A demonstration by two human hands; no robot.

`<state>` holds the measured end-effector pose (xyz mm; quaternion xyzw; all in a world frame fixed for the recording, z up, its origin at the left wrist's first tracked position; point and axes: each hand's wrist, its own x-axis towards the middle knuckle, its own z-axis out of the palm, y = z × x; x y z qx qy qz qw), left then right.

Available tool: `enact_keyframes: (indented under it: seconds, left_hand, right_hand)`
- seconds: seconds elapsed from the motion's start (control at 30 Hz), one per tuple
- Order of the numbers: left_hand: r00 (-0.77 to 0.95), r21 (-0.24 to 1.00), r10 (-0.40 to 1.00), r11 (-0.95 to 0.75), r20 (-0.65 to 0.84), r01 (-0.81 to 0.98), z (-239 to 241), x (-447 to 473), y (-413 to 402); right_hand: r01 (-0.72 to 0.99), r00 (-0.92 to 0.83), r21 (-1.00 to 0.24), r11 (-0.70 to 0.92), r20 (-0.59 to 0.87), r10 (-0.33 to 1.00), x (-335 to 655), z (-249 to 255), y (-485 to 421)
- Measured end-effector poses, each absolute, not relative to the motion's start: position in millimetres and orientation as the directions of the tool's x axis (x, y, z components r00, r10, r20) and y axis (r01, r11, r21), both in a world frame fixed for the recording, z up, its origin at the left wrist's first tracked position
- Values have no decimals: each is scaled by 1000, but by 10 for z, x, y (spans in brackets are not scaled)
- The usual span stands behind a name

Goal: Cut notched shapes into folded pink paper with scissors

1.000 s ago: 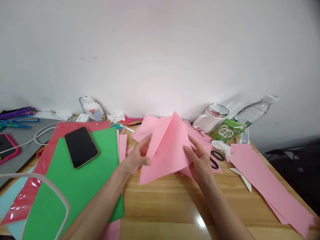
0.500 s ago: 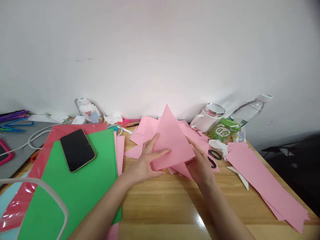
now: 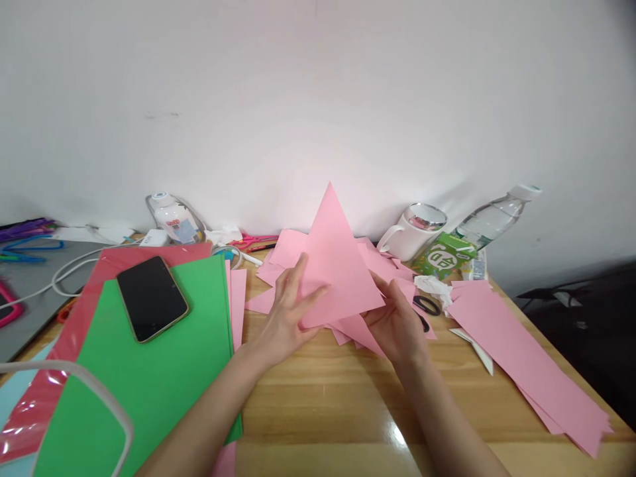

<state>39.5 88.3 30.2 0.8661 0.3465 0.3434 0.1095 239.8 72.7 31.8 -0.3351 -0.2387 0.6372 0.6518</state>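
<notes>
A pink sheet of paper folded into a triangle [image 3: 336, 265] is held up above the table, its point toward the wall. My left hand [image 3: 285, 318] grips its left lower edge, with fingers across the front face and the thumb near the bottom corner. At the right corner my right hand [image 3: 397, 315] holds the paper, its fingers partly behind it. More pink paper pieces [image 3: 285, 248] lie in a loose pile beneath and behind. Beside my right hand, the black handles of scissors [image 3: 427, 305] show among the paper.
On the left, a phone [image 3: 152, 298] rests on green paper [image 3: 149, 377]. A white mug [image 3: 410, 235], green carton [image 3: 442, 255] and tilted water bottle [image 3: 494, 218] stand near the wall. Pink paper strips [image 3: 527, 358] lie at right; a white cable [image 3: 99, 391] crosses the left foreground.
The folded pink paper has risen slightly, its point now higher against the wall. My right hand has turned a little, showing more of the palm side. Both hands still hold the paper.
</notes>
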Motion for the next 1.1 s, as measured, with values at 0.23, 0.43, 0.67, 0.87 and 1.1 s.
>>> enact_keyframes:
  seconds: [0.23, 0.43, 0.67, 0.87, 1.1]
  left_hand:
    - [518, 424, 628, -776, 580, 466, 295, 398, 885]
    - [520, 467, 616, -788, 592, 401, 318, 385, 877]
    - [422, 773, 775, -592, 470, 227, 368, 325, 864]
    - [139, 944, 980, 177, -142, -280, 545, 282, 875]
    - [139, 842, 951, 308, -275, -444, 681, 224, 947]
  right_hand:
    - [-615, 93, -789, -3, -76, 993, 2390, 305, 725]
    - [-582, 86, -813, 8, -51, 995, 2378, 338, 716]
    - [-545, 75, -837, -55, -114, 991, 2404, 304, 700]
    - [-551, -98, -809, -206, -182, 978, 2597, 336, 680]
    - [-561, -122, -799, -216, -178, 976, 2692, 356, 630]
